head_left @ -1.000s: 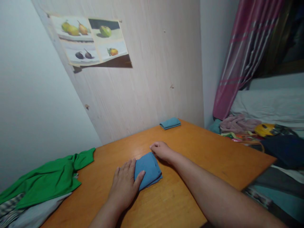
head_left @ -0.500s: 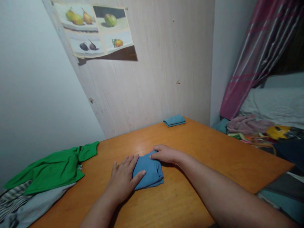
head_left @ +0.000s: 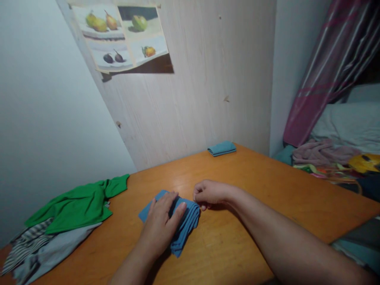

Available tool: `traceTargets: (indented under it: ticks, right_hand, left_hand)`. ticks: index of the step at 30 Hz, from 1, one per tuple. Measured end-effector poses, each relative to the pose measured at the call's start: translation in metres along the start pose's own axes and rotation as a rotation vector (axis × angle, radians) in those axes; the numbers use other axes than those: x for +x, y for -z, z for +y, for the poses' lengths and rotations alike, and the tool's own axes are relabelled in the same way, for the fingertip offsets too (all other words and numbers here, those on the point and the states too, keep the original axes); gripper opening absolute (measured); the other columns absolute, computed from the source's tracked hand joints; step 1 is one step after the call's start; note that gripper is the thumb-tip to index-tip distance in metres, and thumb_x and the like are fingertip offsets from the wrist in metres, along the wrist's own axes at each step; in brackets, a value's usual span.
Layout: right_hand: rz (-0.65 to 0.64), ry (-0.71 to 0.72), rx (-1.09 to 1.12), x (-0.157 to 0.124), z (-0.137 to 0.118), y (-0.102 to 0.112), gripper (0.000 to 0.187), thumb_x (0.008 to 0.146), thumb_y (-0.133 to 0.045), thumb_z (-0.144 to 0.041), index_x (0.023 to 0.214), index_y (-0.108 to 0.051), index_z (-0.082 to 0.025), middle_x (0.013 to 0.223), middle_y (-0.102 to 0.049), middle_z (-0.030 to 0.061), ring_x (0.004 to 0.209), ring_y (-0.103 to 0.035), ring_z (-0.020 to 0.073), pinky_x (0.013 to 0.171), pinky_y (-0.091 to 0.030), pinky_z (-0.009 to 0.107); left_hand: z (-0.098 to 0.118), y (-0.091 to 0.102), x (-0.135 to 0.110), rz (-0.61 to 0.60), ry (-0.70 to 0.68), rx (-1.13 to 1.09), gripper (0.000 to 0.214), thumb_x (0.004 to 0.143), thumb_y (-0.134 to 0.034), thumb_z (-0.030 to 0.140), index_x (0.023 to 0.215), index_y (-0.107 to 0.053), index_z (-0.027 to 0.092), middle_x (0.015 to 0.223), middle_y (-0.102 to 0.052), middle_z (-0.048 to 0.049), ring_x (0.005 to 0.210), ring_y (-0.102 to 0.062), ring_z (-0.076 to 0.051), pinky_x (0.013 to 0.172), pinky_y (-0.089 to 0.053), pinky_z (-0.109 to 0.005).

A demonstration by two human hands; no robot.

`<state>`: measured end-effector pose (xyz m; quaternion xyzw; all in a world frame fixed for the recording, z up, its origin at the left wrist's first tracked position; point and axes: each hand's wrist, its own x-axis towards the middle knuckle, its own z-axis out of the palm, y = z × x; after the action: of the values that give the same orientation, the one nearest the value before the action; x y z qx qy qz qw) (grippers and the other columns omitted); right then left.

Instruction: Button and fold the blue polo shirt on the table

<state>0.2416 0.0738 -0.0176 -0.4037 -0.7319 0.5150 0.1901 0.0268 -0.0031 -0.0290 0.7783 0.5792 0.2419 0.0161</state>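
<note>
A folded blue cloth (head_left: 185,223) lies at an angle on the wooden table (head_left: 237,237), its stacked layers fanned along the right side. My left hand (head_left: 163,215) rests over its middle with the fingers stretched out and the thumb apart, covering part of the fabric. At the cloth's far right corner is my right hand (head_left: 208,194), fingers curled together in a pinch. The exact contact there is partly hidden by the fingers.
Another folded blue cloth (head_left: 222,149) sits at the table's back edge. On the left lie a green shirt (head_left: 80,208), a striped garment (head_left: 28,241) and a grey one (head_left: 59,247). A pink curtain (head_left: 314,79) and heaped fabrics (head_left: 326,152) are beyond the right side.
The blue cloth has turned clockwise, and its layered edge now points towards the near right. My left hand stays on top. My right hand's fingers have curled tighter at its corner.
</note>
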Motion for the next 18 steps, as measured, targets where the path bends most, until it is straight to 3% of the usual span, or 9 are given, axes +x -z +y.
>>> traceTargets:
  ticks: [7, 14, 18]
  right_hand:
    - [-0.129, 0.095, 0.06, -0.001, 0.004, 0.0, 0.012, 0.068, -0.056, -0.01, 0.076, -0.062, -0.016, 0.056, -0.061, -0.0033, 0.051, -0.057, 0.0092, 0.05, -0.044, 0.017]
    - [-0.18, 0.125, 0.093, -0.003, 0.007, -0.004, 0.012, 0.067, -0.063, -0.014, 0.079, -0.065, -0.017, 0.059, -0.059, -0.0047, 0.052, -0.052, 0.0079, 0.05, -0.04, 0.017]
    - [-0.129, 0.193, -0.075, -0.005, 0.003, -0.012, 0.012, 0.071, -0.063, -0.016, 0.081, -0.07, -0.017, 0.062, -0.06, -0.0043, 0.055, -0.05, 0.0076, 0.048, -0.034, 0.017]
  left_hand:
    - [0.008, -0.01, -0.005, -0.115, -0.007, 0.1, 0.066, 0.087, -0.05, 0.06, 0.142, -0.049, 0.023, 0.152, -0.044, -0.0098, 0.142, -0.035, -0.031, 0.118, -0.021, -0.056]
    - [-0.005, 0.002, -0.006, -0.213, -0.053, 0.119, 0.064, 0.085, -0.054, 0.053, 0.143, -0.048, 0.026, 0.156, -0.037, -0.0072, 0.145, -0.03, -0.03, 0.119, -0.02, -0.057]
    - [-0.013, 0.01, -0.006, -0.252, -0.047, 0.128, 0.061, 0.086, -0.053, 0.04, 0.145, -0.045, 0.026, 0.157, -0.035, -0.0063, 0.146, -0.029, -0.029, 0.119, -0.019, -0.056]
